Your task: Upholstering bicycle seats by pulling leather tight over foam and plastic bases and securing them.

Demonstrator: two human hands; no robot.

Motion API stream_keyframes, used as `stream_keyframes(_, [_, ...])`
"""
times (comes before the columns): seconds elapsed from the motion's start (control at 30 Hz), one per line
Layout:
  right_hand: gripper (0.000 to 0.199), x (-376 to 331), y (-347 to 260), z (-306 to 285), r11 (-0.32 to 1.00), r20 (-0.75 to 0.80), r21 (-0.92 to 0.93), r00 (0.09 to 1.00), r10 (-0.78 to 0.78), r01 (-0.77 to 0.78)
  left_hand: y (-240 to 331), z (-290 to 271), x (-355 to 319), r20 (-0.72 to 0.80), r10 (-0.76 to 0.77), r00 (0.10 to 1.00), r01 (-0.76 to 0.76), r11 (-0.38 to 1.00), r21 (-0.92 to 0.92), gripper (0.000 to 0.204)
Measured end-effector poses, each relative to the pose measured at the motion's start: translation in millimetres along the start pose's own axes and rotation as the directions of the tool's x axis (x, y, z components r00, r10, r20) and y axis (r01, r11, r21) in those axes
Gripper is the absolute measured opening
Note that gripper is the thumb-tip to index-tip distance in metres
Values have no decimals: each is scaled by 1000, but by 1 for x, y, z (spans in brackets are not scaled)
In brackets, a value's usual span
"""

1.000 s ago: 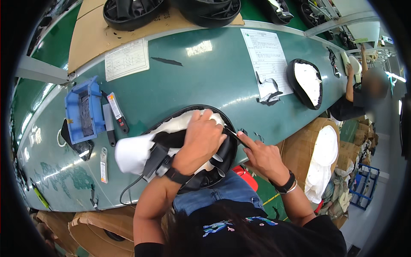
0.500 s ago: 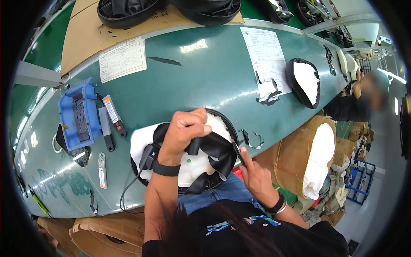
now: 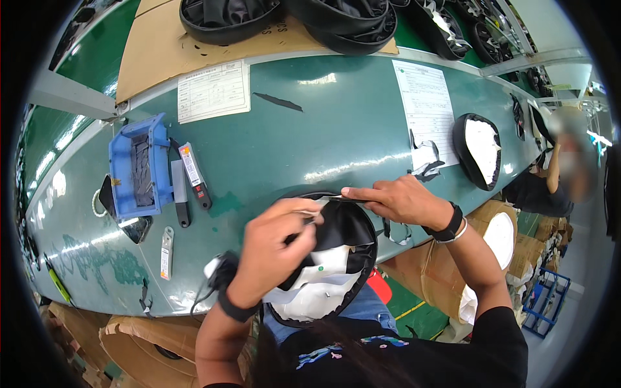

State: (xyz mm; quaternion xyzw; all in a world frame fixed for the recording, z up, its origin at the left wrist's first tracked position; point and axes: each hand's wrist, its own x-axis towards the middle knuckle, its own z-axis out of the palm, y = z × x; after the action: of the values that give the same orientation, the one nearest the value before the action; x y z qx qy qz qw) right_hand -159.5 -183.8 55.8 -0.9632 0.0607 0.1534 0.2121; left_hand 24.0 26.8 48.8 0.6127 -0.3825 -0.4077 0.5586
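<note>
A rounded, padded black piece with a white inner side (image 3: 326, 297) rests over my lap at the table's near edge. Black leather-like cover material (image 3: 343, 226) is folded inward across its far half. My left hand (image 3: 275, 242) has its fingers closed at the far-left rim, pinching the edge of this cover. At the far rim, my right hand (image 3: 404, 202) grips a slim dark knife-like tool (image 3: 348, 199), its forefinger stretched along it. The tool lies against the rim, and its tip is hard to make out near my left fingers.
A blue bin (image 3: 139, 210) holds dark strips, with utility knives (image 3: 192, 174) beside it. Paper sheets (image 3: 213, 94), scraps (image 3: 427, 158) and another black-and-white padded piece (image 3: 479, 152) lie on the green table. Cardboard boxes (image 3: 430, 271) stand right. A co-worker (image 3: 550, 187) is at far right.
My right hand has moved up and left, taking the tool from the right rim to the far rim. My left hand has lowered, and the padded piece appears turned. The view has shifted.
</note>
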Motion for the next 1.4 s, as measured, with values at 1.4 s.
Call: stream_keyframes(1.4, [49,-16,-59,63,721,-329,651,768,550,-238,-87,-26,-98,-392,-529,753,494,847,-196,45])
